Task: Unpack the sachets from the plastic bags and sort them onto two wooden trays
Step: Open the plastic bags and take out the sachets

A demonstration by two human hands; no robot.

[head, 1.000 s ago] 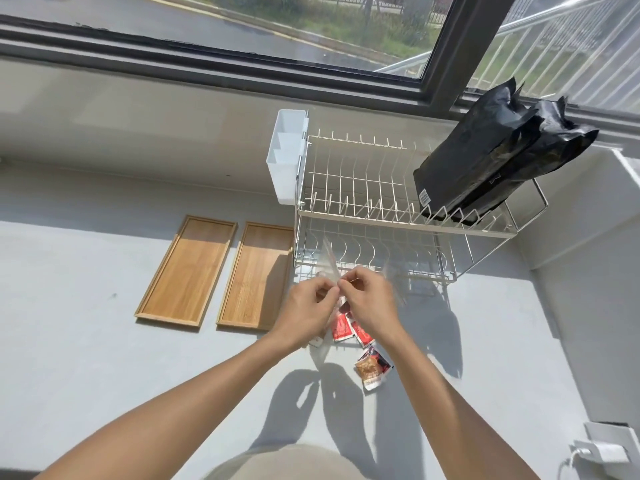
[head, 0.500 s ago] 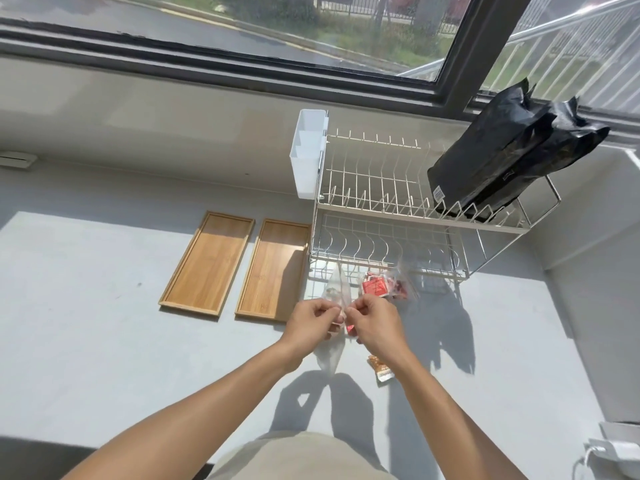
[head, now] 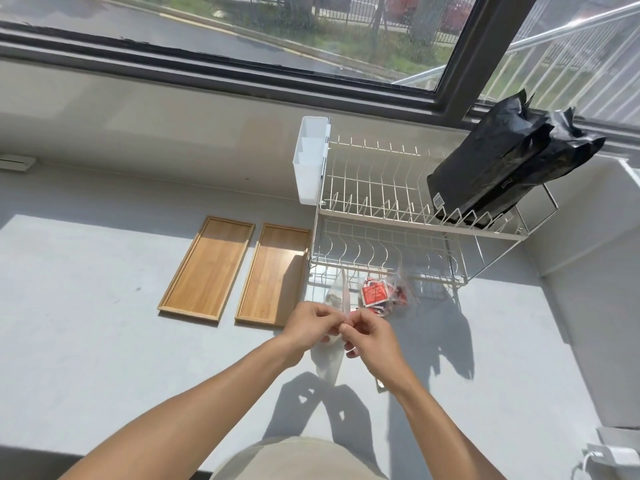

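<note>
Both hands, left [head: 311,325] and right [head: 369,336], are pinching a clear plastic bag [head: 329,358]; tearing abruptly risks scattering red sachets [head: 374,292] at one o'clock.

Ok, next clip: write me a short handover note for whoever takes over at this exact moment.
Hands: left hand and right hand both pinch the top edge of a clear plastic bag, held just above the counter.
Things: a second clear bag of red sachets lies at the foot of the dish rack. Both wooden trays sit left of the rack, with nothing on them.
Done: no sorting yet.
Left: open the bags, take out the sachets, sort them onto the two trays.
</note>
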